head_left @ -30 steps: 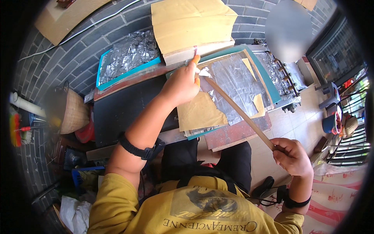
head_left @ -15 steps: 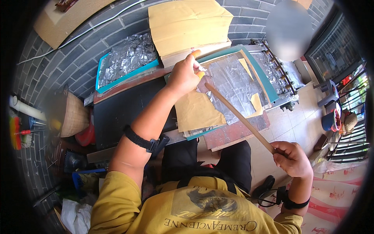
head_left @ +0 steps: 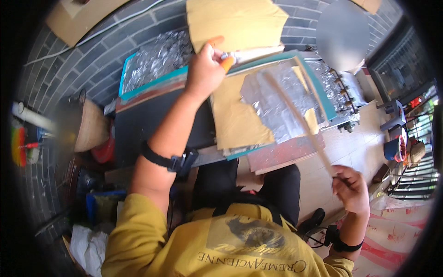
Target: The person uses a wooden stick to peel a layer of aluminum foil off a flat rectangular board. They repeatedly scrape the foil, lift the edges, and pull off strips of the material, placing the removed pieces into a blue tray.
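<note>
My left hand point(head_left: 205, 69), with orange coverings on two fingers, is closed on a small crumpled silvery-white piece point(head_left: 229, 57) at the front of a tall stack of yellow paper point(head_left: 237, 23). My right hand point(head_left: 350, 189) grips the lower end of a long, thin wooden stick point(head_left: 310, 129), whose blurred upper end lies over a thin silver foil sheet point(head_left: 260, 108). The foil, torn at the edges, overlaps yellow paper point(head_left: 235, 113) on layered teal and wooden boards.
A blue-rimmed tray of foil pieces point(head_left: 157, 60) sits at back left, near a black board point(head_left: 161, 120). A metal frame point(head_left: 346, 101) stands right, a woven basket point(head_left: 90, 129) left, a red board point(head_left: 281, 152) beneath the stack, a bucket point(head_left: 394, 147) on the floor.
My left hand has moved up and left, away from the foil sheet, with the small piece. The stick's upper end has risen slightly; my right hand has shifted a little right.
</note>
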`<state>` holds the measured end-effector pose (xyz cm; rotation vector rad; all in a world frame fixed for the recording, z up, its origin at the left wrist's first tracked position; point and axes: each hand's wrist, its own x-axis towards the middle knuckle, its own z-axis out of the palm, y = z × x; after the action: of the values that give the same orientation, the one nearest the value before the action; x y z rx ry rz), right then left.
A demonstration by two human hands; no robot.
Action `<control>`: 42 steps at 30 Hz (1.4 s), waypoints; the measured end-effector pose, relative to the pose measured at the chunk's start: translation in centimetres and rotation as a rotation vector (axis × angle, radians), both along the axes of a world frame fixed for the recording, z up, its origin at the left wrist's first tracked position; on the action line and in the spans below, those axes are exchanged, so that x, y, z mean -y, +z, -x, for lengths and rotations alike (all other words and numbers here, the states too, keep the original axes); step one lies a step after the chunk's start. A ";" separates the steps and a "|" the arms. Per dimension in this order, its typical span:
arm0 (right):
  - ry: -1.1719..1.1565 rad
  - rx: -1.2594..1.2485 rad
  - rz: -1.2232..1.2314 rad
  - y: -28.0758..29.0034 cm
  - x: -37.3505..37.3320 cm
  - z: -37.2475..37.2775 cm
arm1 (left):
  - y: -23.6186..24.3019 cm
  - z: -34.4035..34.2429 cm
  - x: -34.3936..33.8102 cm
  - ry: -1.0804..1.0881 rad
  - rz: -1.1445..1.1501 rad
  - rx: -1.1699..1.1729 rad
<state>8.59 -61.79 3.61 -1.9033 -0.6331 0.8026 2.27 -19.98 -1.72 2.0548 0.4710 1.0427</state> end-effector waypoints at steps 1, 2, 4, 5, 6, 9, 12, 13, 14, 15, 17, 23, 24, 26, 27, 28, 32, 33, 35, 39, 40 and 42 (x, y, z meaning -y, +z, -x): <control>-0.056 -0.005 -0.084 -0.6 0.5 0.2 | 0.1 1.0 -1.3 0.000 0.028 0.014; -0.052 0.048 -0.103 -0.7 1.0 0.1 | -0.1 2.1 -2.6 0.040 -0.033 0.022; -0.103 0.065 -0.160 -1.6 1.6 0.1 | 0.2 4.2 -4.9 0.117 -0.076 0.020; -0.112 0.096 -0.180 -2.2 2.1 0.3 | 0.5 5.4 -6.0 0.158 -0.049 0.006; -0.109 0.070 -0.180 -2.3 2.1 0.4 | 0.0 6.5 -8.2 0.217 -0.051 -0.042; -0.128 0.034 -0.158 -1.9 2.0 1.1 | 0.7 9.1 -11.8 0.474 -0.074 -0.305; -0.165 0.062 -0.121 -1.9 1.5 2.1 | -2.2 10.9 -15.3 0.681 -0.186 -0.389; -0.168 0.063 -0.122 -1.8 1.5 2.4 | -2.1 10.6 -13.9 0.808 -0.321 -0.591; -0.170 0.063 -0.123 -1.7 1.6 2.6 | -2.2 10.5 -12.2 0.738 -0.338 -0.582; -0.170 0.062 -0.125 -1.7 1.7 2.9 | -2.2 10.5 -9.9 0.670 -0.354 -0.573; -0.162 0.084 -0.124 -1.4 1.9 3.3 | -3.3 10.9 -6.1 0.288 -0.159 -0.495; -0.103 0.163 -0.190 -2.2 3.6 3.3 | -6.1 11.5 3.5 -0.148 0.224 -0.608; -0.100 0.190 -0.188 -2.0 3.6 3.4 | -6.0 11.3 4.1 -0.139 0.202 -0.643; -0.104 0.183 -0.189 -2.0 3.4 3.5 | -6.4 11.1 5.2 -0.080 0.127 -0.669; -0.111 0.170 -0.180 -1.9 3.1 3.8 | -6.6 11.3 5.6 -0.027 0.065 -0.668; -0.119 0.165 -0.192 -1.9 2.9 4.1 | -6.4 11.2 5.8 -0.019 0.081 -0.688; -0.122 0.181 -0.162 -1.9 2.4 4.5 | -6.9 11.2 6.0 0.037 0.094 -0.620; -0.122 0.178 -0.161 -1.9 2.3 4.6 | -7.1 11.3 5.9 0.042 0.077 -0.616; -0.122 0.173 -0.159 -1.9 1.9 4.7 | -7.7 11.4 5.3 0.053 0.045 -0.609; -0.169 0.123 -0.159 -1.8 1.2 4.9 | -6.3 11.9 2.6 0.105 0.099 -0.560; -0.168 0.141 -0.170 -2.1 1.5 4.9 | -5.9 11.8 1.1 0.129 0.114 -0.513; -0.165 0.171 -0.164 -2.3 1.8 4.7 | -4.1 11.5 -2.2 0.214 0.039 -0.427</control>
<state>3.85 -63.56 1.28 -1.8573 -0.6172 0.4725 -9.19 -17.76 -5.80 2.2300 0.9380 0.6985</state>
